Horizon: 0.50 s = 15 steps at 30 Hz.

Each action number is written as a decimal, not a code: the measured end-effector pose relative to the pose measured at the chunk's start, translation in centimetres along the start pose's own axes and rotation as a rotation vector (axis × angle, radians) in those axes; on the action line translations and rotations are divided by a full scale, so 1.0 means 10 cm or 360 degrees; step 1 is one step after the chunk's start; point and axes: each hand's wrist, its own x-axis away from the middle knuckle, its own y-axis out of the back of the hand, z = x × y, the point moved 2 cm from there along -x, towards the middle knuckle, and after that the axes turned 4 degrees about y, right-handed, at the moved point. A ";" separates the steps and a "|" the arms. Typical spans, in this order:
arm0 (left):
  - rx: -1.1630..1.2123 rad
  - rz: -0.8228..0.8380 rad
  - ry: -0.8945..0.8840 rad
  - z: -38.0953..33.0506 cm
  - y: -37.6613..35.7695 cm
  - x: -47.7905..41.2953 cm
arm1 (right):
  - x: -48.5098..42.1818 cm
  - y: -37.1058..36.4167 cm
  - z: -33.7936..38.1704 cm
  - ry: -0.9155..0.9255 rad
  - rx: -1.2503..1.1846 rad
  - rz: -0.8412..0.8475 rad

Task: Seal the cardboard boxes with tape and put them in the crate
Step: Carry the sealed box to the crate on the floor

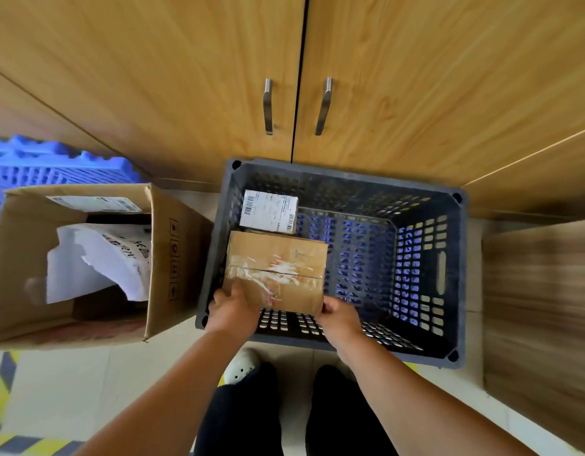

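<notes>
Cabinet (185,77): wooden, two doors, behind everything on the floor.
Crate (350,179): grey, perforated, standing on the floor against the cabinet; its right half holds nothing.
Open carton (18,258): on the floor just beside the crate's left wall, flaps up, torn white paper (97,258) inside.
Taped box (284,258): seam covered in clear tape, inside the crate along its left wall near the near-left corner. I cannot tell if it has reached the bottom.
Labelled box (269,210): in the crate's far-left corner, just beyond the taped box.
Left hand (233,311): grips the taped box's near-left corner, thumb on top.
Right hand (338,319): fingers curled round its near-right corner.
Step in hand: lowering the box into the crate. It should probably go down level, snug against the left wall and the labelled box, with the fingers slipped out last so the right half stays free.
Counts: one crate, two boxes in it, one open carton, two hands.
</notes>
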 end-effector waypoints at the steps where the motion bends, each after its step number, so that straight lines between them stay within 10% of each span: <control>1: -0.0016 0.0000 0.0002 -0.02 0.02 0.04 | 0.04 0.01 0.03 0.0009 -0.0001 0.0050; 15: 0.0238 -0.0004 -0.0580 -0.47 1.11 1.75 | 1.55 0.86 1.23 0.0293 0.0166 0.0009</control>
